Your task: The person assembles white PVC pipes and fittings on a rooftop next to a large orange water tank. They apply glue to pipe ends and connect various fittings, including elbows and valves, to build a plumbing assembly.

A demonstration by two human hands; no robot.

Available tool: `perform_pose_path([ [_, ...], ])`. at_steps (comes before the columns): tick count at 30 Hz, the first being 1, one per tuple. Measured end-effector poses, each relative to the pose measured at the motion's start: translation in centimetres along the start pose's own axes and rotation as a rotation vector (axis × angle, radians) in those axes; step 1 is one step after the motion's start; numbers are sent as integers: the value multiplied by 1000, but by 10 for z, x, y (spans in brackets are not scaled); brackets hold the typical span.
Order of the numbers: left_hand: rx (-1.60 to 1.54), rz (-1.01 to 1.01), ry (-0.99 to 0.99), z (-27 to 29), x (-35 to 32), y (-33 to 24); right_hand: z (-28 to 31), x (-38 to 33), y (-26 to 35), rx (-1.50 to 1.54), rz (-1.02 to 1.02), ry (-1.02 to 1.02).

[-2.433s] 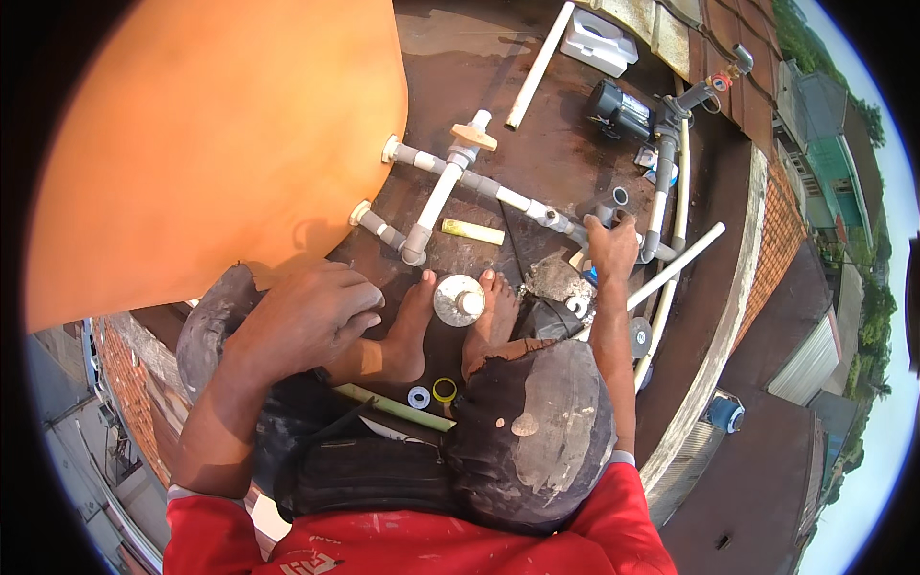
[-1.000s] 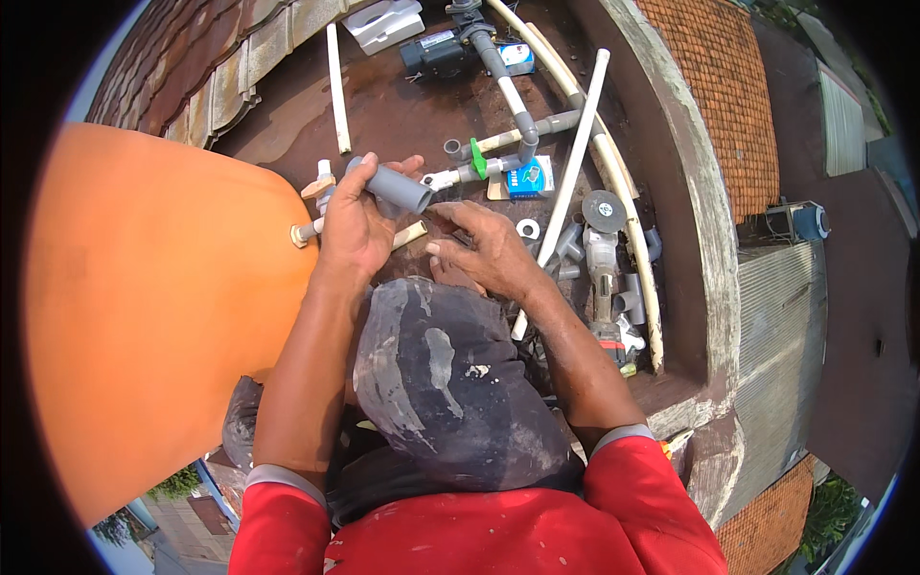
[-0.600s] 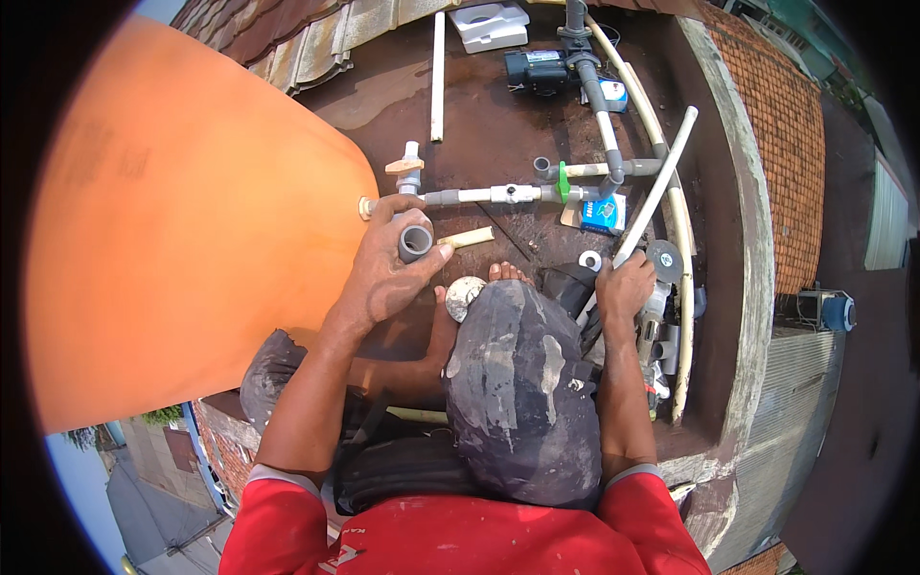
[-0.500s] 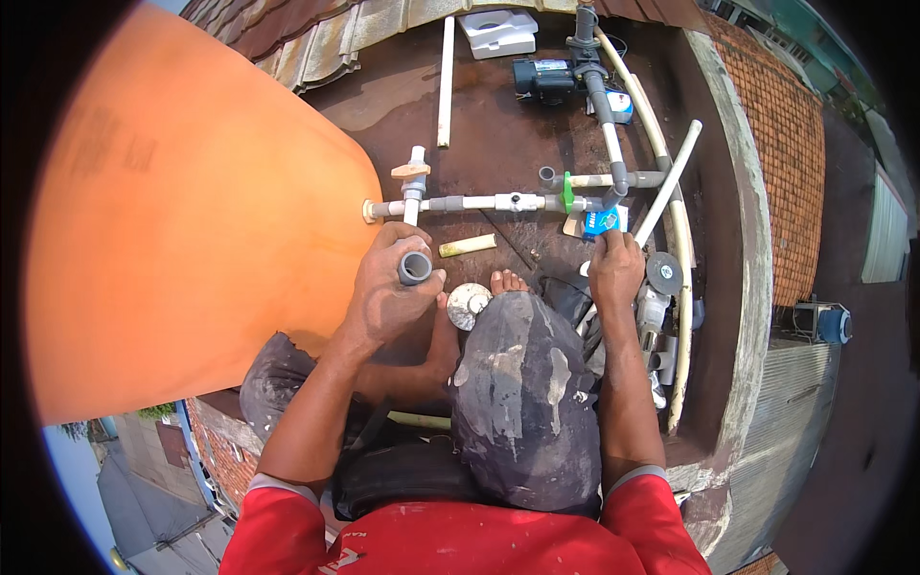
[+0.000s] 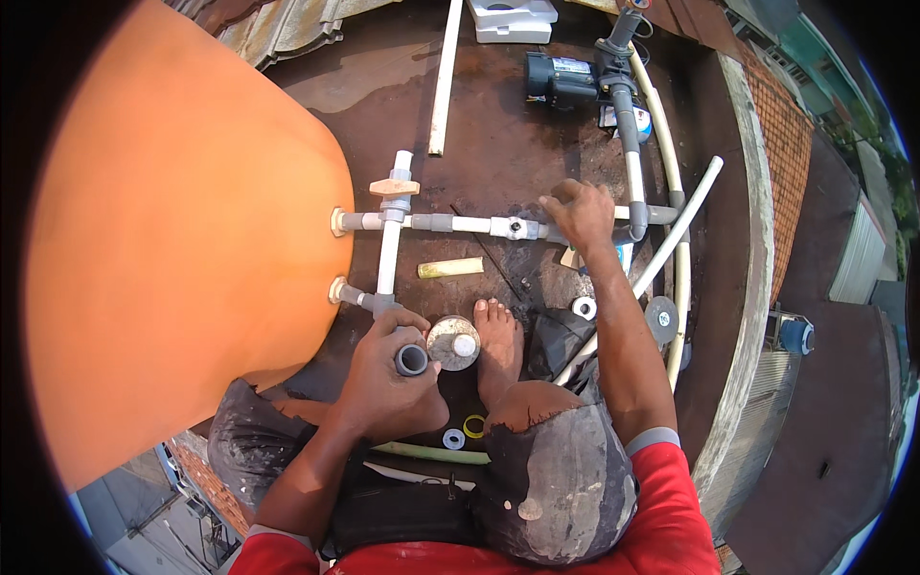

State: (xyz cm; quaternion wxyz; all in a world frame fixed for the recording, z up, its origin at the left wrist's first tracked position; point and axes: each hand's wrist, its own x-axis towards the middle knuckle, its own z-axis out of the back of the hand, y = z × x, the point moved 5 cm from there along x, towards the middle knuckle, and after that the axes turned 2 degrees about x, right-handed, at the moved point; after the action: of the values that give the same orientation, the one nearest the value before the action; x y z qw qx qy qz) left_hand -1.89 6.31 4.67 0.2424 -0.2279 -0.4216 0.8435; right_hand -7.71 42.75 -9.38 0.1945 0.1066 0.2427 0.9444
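A grey pipe fitting (image 5: 412,359) with its round mouth facing up is in the grip of my left hand (image 5: 381,376). Just beyond that hand, a white pipe (image 5: 388,257) runs up to a valve with a cream handle (image 5: 395,187); I cannot tell whether the fitting is joined to it. My right hand (image 5: 583,218) is over the far pipe run, fingers curled, and hides the green-handled valve area. What it grips, if anything, is hidden. A white-topped round tin (image 5: 452,343) stands between my left hand and my bare foot (image 5: 498,345).
The orange tank (image 5: 211,230) fills the left. A dark pump (image 5: 565,79) stands far right. A short cream pipe (image 5: 450,267), a long white pipe (image 5: 680,225), a grinder disc (image 5: 661,319) and tape rolls (image 5: 584,307) lie around. A low wall (image 5: 752,240) edges the right side.
My right hand has moved forward and left, from beside the long white pipe to over the pipe run. My left hand still holds the grey fitting, now nearer to me. The view has shifted.
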Motion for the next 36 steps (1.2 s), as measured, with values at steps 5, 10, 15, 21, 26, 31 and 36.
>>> perform_pose_path([
  [5,-14,35,34,-4,13,8,-5,27,-28,140,-198,44],
  [10,-34,56,3,-5,11,8,15,7,-43,285,-279,-68],
  [15,-50,37,8,-10,12,12,12,-13,2,-125,115,-65],
  [21,-28,237,0,-10,13,18,55,-73,-4,-31,44,-284],
  [26,-293,498,171,-1,0,14,52,-200,-47,-112,-413,138],
  [31,-218,304,171,-11,-6,15,-3,-262,-82,-111,-507,148],
  [36,-104,131,79,1,-17,-3,3,-279,-104,7,-485,-61],
])
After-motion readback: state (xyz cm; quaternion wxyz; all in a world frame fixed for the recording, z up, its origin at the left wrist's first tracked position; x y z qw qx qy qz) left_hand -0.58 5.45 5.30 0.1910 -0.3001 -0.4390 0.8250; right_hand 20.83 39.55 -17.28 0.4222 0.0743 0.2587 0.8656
